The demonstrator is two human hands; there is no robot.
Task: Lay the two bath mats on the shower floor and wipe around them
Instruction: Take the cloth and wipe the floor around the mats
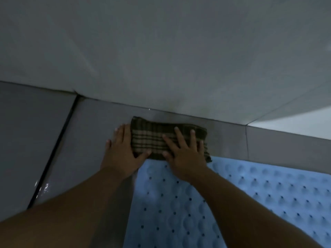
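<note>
A folded dark green and tan plaid cloth lies flat on the grey floor tiles, between the wall and the far edge of a light blue bath mat. The mat has rows of bumps and small holes and lies flat on the floor. My right hand presses flat on the cloth with fingers spread. My left hand rests flat on the tile at the cloth's left end, its thumb touching the cloth. Only one mat is in view.
A pale tiled wall rises just beyond the cloth. A dark grout joint runs diagonally across the grey floor tiles at the left, with wet glints near it.
</note>
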